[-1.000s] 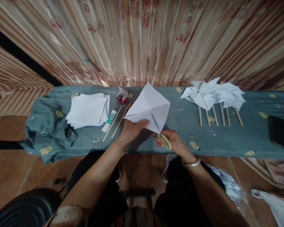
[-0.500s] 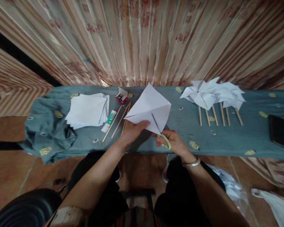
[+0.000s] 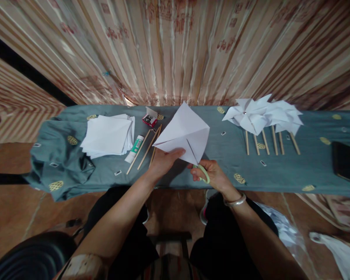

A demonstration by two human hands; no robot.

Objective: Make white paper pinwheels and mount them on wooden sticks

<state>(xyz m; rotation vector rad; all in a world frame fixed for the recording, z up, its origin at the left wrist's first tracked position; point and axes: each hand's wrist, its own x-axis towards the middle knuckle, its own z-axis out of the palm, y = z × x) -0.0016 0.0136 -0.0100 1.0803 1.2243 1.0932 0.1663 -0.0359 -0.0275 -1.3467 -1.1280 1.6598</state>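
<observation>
A square sheet of white paper (image 3: 186, 124) is held above the table, one corner pointing away from me. My left hand (image 3: 165, 160) grips its near left edge, thumb on top. A slit runs in from the left corner. In my right hand (image 3: 210, 172) is a pair of scissors (image 3: 204, 175) with pale green handles, fingers closed round them. The dark blade lies over the paper's near right part, pointing from the near corner toward the middle; the other blade is hidden beneath the sheet.
Left of the hands lie a stack of white paper (image 3: 106, 134), a glue stick (image 3: 134, 149), several wooden sticks (image 3: 148, 149) and a small open red box (image 3: 149, 117) of metal pieces. Several paper pinwheels (image 3: 252, 116) lie on the right, with a black phone (image 3: 346, 161) beyond, all on a grey-green cloth (image 3: 286, 175).
Hardly anything differs. The paper and scissors have shifted very slightly, and both hands keep their hold.
</observation>
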